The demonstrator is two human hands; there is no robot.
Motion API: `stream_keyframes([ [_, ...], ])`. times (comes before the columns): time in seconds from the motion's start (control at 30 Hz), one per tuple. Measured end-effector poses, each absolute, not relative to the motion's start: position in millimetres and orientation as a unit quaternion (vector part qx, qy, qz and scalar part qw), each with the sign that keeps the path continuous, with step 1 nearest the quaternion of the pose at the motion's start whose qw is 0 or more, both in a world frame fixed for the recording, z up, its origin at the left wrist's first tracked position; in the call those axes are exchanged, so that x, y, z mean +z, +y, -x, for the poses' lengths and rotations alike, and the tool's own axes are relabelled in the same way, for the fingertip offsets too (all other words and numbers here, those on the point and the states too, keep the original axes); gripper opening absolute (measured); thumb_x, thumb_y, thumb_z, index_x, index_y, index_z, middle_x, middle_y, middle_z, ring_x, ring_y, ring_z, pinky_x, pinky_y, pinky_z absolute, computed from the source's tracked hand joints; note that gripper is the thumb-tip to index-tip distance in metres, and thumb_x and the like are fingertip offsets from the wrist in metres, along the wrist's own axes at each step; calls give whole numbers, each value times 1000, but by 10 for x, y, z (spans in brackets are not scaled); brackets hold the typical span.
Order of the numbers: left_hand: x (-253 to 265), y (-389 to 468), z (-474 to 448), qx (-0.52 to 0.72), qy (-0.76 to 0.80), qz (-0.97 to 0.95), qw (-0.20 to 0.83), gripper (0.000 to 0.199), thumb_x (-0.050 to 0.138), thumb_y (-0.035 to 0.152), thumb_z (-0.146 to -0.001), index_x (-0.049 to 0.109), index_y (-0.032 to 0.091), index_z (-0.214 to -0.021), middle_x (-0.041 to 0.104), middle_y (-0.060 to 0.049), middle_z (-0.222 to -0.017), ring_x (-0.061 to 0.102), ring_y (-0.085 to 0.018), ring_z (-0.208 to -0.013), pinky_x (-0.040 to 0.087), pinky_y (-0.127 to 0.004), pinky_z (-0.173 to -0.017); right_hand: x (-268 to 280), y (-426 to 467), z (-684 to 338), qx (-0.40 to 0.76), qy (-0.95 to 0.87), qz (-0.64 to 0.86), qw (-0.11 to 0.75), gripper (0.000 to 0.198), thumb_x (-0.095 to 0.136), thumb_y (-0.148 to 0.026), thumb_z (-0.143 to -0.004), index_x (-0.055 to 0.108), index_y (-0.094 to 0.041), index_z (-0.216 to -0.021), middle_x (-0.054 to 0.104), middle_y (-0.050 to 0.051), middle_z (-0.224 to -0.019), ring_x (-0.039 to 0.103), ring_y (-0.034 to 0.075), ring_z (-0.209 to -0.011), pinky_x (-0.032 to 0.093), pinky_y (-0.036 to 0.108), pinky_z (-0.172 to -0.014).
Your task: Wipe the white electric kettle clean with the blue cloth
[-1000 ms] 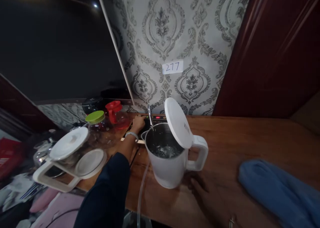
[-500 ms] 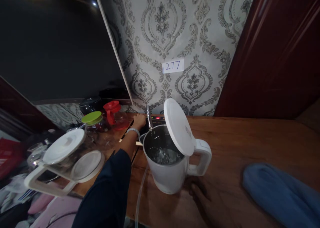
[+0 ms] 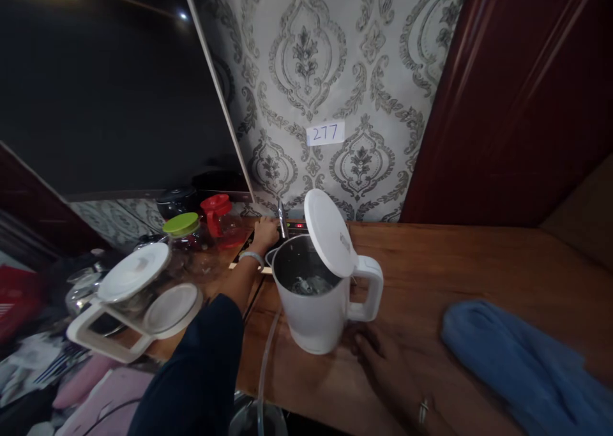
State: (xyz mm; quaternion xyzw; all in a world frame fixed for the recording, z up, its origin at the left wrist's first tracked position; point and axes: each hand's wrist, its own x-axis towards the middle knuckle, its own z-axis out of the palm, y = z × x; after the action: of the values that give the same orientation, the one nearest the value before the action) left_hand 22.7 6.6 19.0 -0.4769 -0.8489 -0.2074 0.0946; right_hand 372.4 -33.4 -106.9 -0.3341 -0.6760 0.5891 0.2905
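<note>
Left hand [image 3: 265,233], grip unclear, at the counter's [image 3: 454,263] back edge; right hand [image 3: 393,375] flat, empty, beside open kettle [image 3: 313,308].

I'm wearing a dark navy long sleeve [image 3: 201,366] on my left arm; it's running down to the forearm and leaving the wrist bare. A thin pale bracelet [image 3: 252,257] is circling my left wrist, just behind my left hand [image 3: 266,232]. My right hand [image 3: 397,378] is showing bare, with no sleeve in view, and it's wearing a narrow light-metal ring [image 3: 423,412] on one finger.
</note>
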Motion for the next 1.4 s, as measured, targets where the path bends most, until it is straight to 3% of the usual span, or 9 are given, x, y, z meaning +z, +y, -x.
stream_keyframes([
  [0.1, 191, -121, -303, -325, -827, 459, -2, 22, 61, 11, -74, 73, 14, -92, 69, -13, -100, 57, -29, -108, 42, -40, -96, -1118, -332, -3702, 601, -663, 326, 305, 29, 52, -45, -83, 64, -18, -86, 65, 4, -75, 58, 17, -66, 45, 27, -60],
  [0.2, 143, -366, -437, -452, -769, 434, -124, 23, 59, 21, -75, 74, 12, -90, 72, -9, -87, 63, -25, -91, 48, -35, -86, -1123, -320, -3679, 603, -650, 322, 331, 31, 55, -46, -81, 65, -17, -87, 67, 5, -79, 60, 18, -70, 47, 29, -63],
  [0.33, 37, -742, -776, -617, -633, 378, -276, 30, 63, 37, -73, 74, 13, -88, 73, -9, -89, 65, -22, -80, 51, -33, -77, -1046, -300, -3652, 578, -638, 311, 404, 30, 58, -39, -77, 63, -18, -98, 69, 8, -97, 63, 21, -90, 48, 35, -83],
  [0.43, -7, -966, -1120, -690, -544, 326, -347, 35, 64, 43, -76, 73, 16, -95, 73, -9, -100, 66, -23, -93, 51, -33, -83, -964, -299, -3640, 583, -602, 320, 442, 43, 61, -39, -73, 60, -18, -110, 69, 8, -101, 64, 22, -95, 48, 37, -88],
  [0.6, -20, -1106, -1607, -768, -465, 263, -353, 41, 57, 50, -85, 70, 17, -105, 69, -9, -116, 57, -23, -118, 44, -33, -101, -864, -304, -3650, 664, -558, 261, 425, 54, 69, -43, -69, 55, -20, -115, 69, 4, -91, 63, 17, -77, 50, 31, -72],
  [0.77, -67, -1044, -1820, -797, -458, 206, -336, 41, 53, 49, -88, 69, 17, -107, 72, -7, -109, 60, -21, -115, 46, -31, -100, -765, -283, -3636, 729, -486, 258, 407, 46, 67, -56, -69, 58, -21, -97, 67, 3, -82, 62, 14, -65, 47, 24, -54],
  [0.97, 7, -1049, -2025, -805, -478, 172, -307, 41, 41, 45, -95, 70, 17, -103, 75, -5, -99, 64, -18, -107, 49, -29, -94, -716, -305, -3674, 736, -451, 276, 423, 49, 72, -60, -61, 59, -20, -84, 65, 1, -75, 62, 14, -62, 46, 23, -50],
  [1.2, 7, -1094, -2300, -793, -484, 202, -310, 46, 43, 54, -91, 70, 19, -102, 74, -4, -101, 64, -19, -105, 49, -30, -94, -736, -401, -3932, 729, -445, 276, 441, 52, 72, -65, -59, 58, -19, -80, 67, 2, -70, 62, 15, -60, 44, 23, -47],
  [1.4, -14, -1106, -2485, -791, -475, 204, -329, 45, 44, 53, -91, 70, 19, -103, 72, -4, -108, 61, -18, -113, 45, -29, -100, -791, -393, -4149, 701, -482, 297, 433, 54, 68, -66, -64, 61, -18, -88, 71, 7, -81, 67, 22, -73, 50, 29, -54],
])
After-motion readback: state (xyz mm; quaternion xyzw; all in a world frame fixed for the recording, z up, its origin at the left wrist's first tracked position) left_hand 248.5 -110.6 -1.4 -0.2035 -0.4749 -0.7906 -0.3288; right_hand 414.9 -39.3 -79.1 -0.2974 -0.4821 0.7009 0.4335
